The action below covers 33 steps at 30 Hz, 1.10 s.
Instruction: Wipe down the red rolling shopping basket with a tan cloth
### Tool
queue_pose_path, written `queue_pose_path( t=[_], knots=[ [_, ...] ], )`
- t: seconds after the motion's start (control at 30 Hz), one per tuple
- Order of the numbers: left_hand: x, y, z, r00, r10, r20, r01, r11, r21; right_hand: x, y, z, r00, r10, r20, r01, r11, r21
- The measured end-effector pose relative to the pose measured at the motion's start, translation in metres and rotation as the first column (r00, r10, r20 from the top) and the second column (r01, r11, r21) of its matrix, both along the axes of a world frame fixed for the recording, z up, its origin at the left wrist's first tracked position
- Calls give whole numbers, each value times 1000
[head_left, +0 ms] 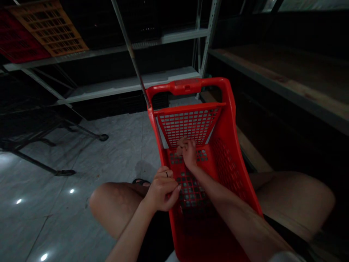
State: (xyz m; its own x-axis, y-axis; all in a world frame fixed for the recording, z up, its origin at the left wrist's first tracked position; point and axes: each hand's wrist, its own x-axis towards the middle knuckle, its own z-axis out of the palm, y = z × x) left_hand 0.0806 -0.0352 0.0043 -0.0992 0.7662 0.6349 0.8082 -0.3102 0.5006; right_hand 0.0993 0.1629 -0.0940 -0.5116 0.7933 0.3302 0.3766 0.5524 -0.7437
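A red plastic shopping cart [233, 123] stands between my knees, with a grid panel [191, 122] below its handle bar. My left hand [165, 189], wearing a ring, is closed over the cart's left rim. Inside the cart, my right hand [190, 151] is closed on a small crumpled brownish piece [181, 146], perhaps a cloth. That piece is close to the foot of the grid panel. Dim light and my fingers hide its exact shape.
A thin metal pole [125, 40] rises from the cart's left corner. Metal shelving [109, 89] with an orange crate [51, 27] and a red crate [19, 36] stands behind. On the right is a wooden shelf [278, 78]; a wheeled frame [35, 158] is at the left.
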Motion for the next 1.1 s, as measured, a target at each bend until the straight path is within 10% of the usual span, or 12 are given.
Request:
queue_pose_path(
  t=[0.27, 0.57, 0.77, 0.87, 1.1],
  knots=[
    [1, 1, -3, 1000, -8, 15, 8, 1000, 24, -57, 68, 87, 889, 113, -444, 33, 951, 308],
    [4, 3, -6, 999, 12, 37, -13, 999, 32, -24, 39, -9, 928, 294, -228, -192, 903, 384],
    [6, 5, -9, 999, 24, 49, -27, 998, 53, -65, 42, 78, 826, 366, -427, -113, 852, 512],
    [7, 5, -11, 998, 26, 62, -31, 996, 87, -95, 43, 99, 876, 413, -248, -201, 781, 591],
    [5, 3, -11, 998, 68, 4, -68, 997, -22, -61, 34, 17, 866, 456, 205, -495, 729, 473]
  ],
)
